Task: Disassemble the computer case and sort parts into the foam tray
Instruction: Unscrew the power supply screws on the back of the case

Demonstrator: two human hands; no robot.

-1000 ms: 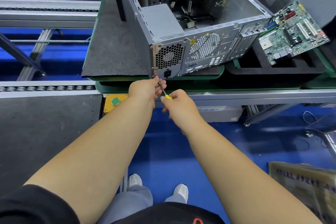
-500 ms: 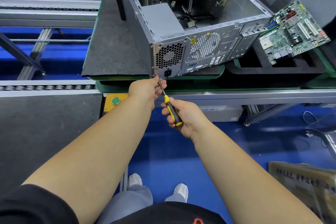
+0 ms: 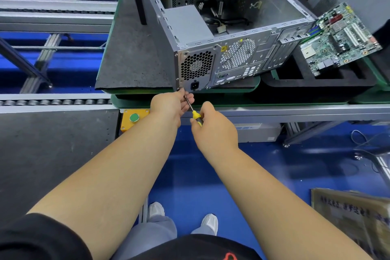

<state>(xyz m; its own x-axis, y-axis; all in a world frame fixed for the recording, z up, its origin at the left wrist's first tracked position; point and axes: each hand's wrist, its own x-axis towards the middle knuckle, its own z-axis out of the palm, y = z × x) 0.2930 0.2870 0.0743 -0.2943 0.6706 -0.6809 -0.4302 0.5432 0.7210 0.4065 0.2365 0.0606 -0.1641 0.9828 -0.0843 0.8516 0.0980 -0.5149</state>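
A yellow button box (image 3: 133,118) sits under the desk (image 3: 130,63) edge. Just right of it, the left hand (image 3: 168,104) rests at the lower rear corner of the open computer case (image 3: 221,48), its fingers curled around the screwdriver (image 3: 193,111) shaft. The right hand (image 3: 213,129) is closed around the yellow-and-black handle, the tip angled up to the case corner. Further right, a motherboard (image 3: 339,38) lies tilted across the black foam tray (image 3: 320,86).
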